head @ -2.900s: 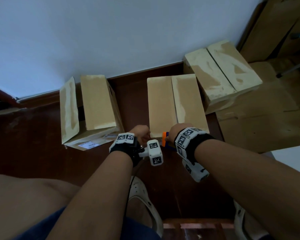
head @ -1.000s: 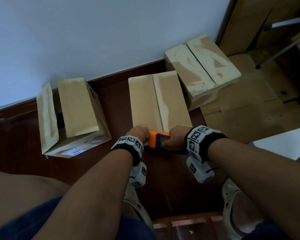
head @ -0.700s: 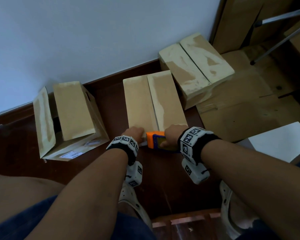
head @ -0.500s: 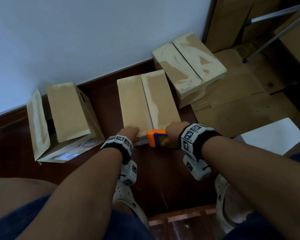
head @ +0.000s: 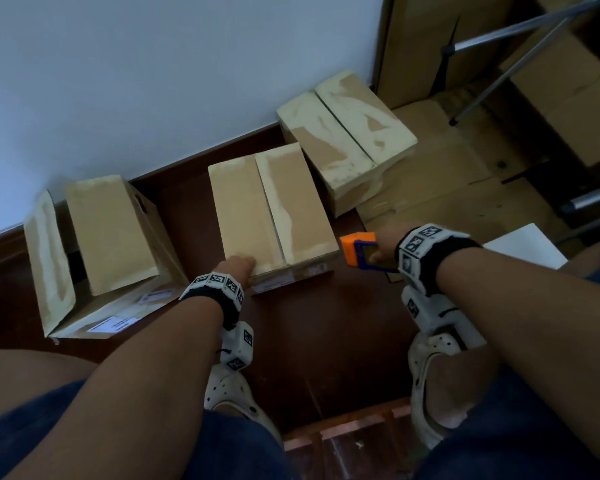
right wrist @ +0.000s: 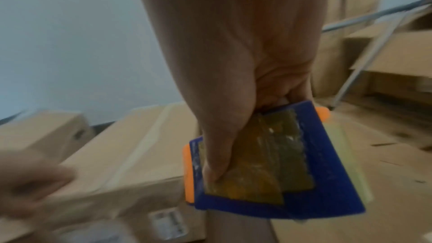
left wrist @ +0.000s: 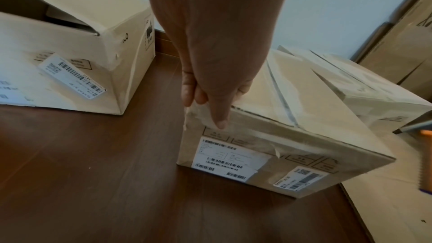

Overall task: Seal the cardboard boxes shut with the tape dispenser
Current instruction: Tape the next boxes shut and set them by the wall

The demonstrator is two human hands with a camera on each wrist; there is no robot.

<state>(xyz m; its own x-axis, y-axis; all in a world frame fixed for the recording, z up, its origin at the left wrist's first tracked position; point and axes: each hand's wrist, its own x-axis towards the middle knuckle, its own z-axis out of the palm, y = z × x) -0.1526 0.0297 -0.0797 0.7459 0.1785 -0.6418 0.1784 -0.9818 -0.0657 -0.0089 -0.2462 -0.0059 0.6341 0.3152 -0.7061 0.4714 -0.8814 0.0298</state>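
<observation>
three cardboard boxes (head: 272, 209), one tape dispenser (head: 359, 251)

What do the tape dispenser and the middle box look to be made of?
Tape dispenser: probably hard plastic, with smooth, solid blue and orange moulded parts around a yellowish translucent tape roll. Middle box: matte brown cardboard, with folded flaps, creased edges and paper barcode labels stuck on its front.

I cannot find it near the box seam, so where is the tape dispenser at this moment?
In the head view the tape dispenser is in the right hand, off the near right corner of the middle box.
</observation>
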